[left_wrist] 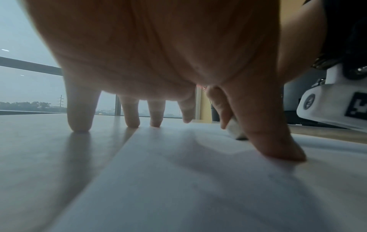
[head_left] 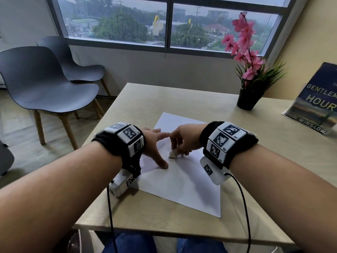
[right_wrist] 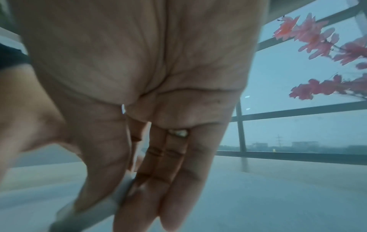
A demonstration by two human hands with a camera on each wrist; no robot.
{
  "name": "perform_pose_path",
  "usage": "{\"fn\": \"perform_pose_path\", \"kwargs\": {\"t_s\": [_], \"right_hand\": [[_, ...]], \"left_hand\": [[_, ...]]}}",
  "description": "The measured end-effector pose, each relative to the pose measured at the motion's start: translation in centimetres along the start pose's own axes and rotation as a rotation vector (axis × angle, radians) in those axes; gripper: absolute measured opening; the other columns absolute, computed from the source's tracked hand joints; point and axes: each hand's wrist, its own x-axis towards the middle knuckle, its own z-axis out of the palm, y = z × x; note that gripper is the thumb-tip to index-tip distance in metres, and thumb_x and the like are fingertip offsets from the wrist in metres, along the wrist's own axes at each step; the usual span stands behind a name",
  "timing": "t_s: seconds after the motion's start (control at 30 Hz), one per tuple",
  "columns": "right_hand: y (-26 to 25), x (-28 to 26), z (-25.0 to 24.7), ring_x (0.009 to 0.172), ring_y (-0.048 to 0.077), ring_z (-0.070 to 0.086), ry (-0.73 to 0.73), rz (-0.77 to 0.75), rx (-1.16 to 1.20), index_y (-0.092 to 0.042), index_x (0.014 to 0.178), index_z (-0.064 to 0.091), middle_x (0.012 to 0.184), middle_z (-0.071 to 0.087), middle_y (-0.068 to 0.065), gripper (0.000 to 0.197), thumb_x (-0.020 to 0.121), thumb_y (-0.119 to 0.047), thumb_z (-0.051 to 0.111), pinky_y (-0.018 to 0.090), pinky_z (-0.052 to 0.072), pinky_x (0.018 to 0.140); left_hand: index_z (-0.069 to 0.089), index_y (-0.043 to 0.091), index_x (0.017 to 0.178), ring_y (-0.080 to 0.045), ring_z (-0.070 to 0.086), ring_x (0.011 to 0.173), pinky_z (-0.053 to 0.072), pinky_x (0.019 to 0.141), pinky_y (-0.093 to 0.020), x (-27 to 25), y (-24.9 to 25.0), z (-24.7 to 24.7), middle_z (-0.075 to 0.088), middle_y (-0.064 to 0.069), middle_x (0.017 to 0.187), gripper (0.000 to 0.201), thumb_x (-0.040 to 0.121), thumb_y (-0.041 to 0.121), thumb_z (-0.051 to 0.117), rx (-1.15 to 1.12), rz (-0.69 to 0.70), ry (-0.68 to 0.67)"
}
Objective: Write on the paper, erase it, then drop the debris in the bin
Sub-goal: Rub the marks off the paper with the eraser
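White paper (head_left: pixel 184 181) lying flat on the table, turned a bit. Small white eraser (head_left: pixel 172 154) standing on the paper.

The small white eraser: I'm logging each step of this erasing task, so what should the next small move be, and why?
Probably another short rub across the sheet. The right hand pinches the small white eraser with its tip on the white sheet of paper, while the left hand presses spread fingers down to steady the page. No debris pile or bin shows, so clearing up seems premature.
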Motion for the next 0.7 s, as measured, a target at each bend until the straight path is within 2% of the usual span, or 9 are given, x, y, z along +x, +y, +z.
{"fn": "perform_pose_path", "kwargs": {"t_s": [0.1,0.27,0.43,0.6,0.7], "right_hand": [[0.1,-0.1,0.1,0.069,0.015,0.061,0.036,0.015,0.021,-0.016,0.096,0.064,0.090,0.075,0.009,0.027,0.082,-0.039,0.071,0.028,0.051,0.075],[0.0,-1.3,0.6,0.075,0.012,0.067,-0.120,-0.026,0.057,-0.022,0.091,0.065,0.094,0.075,0.006,0.020,0.082,-0.038,0.071,0.029,0.055,0.083],[0.4,-0.7,0.3,0.070,0.013,0.064,0.013,0.043,0.001,-0.023,0.087,0.063,0.087,0.076,0.004,0.026,0.080,-0.046,0.072,0.031,0.053,0.080],[0.1,-1.9,0.5,0.075,0.012,0.066,-0.131,-0.002,0.031,-0.021,0.091,0.065,0.095,0.075,0.006,0.024,0.080,-0.041,0.073,0.029,0.054,0.083],[0.7,-1.2,0.3,0.074,0.014,0.065,-0.009,0.038,-0.034,-0.023,0.092,0.064,0.091,0.075,0.003,0.024,0.081,-0.043,0.071,0.032,0.054,0.082]], "left_hand": [[0.006,0.049,0.147,-0.022,-0.001,0.149,0.011,0.119,-0.043,-0.1,0.1,0.0,-0.002,0.008,0.161,0.104,0.066,0.066,0.070,0.003,-0.005,-0.010],[0.006,0.054,0.145,-0.021,-0.003,0.149,0.009,0.118,-0.044,0.1,0.0,0.1,-0.004,0.010,0.161,0.106,0.062,0.069,0.070,-0.015,-0.018,-0.023],[0.007,0.052,0.146,-0.021,-0.004,0.149,0.009,0.118,-0.046,-0.1,0.2,0.0,-0.004,0.010,0.161,0.104,0.064,0.067,0.069,-0.012,-0.030,-0.020],[0.005,0.054,0.145,-0.023,-0.005,0.149,0.009,0.118,-0.048,0.0,0.3,0.1,-0.005,0.010,0.161,0.105,0.063,0.068,0.069,-0.008,-0.036,-0.019],[0.005,0.053,0.145,-0.023,-0.005,0.149,0.007,0.118,-0.048,-0.1,0.4,0.1,-0.005,0.010,0.160,0.104,0.064,0.068,0.069,-0.008,-0.040,-0.016]]}}
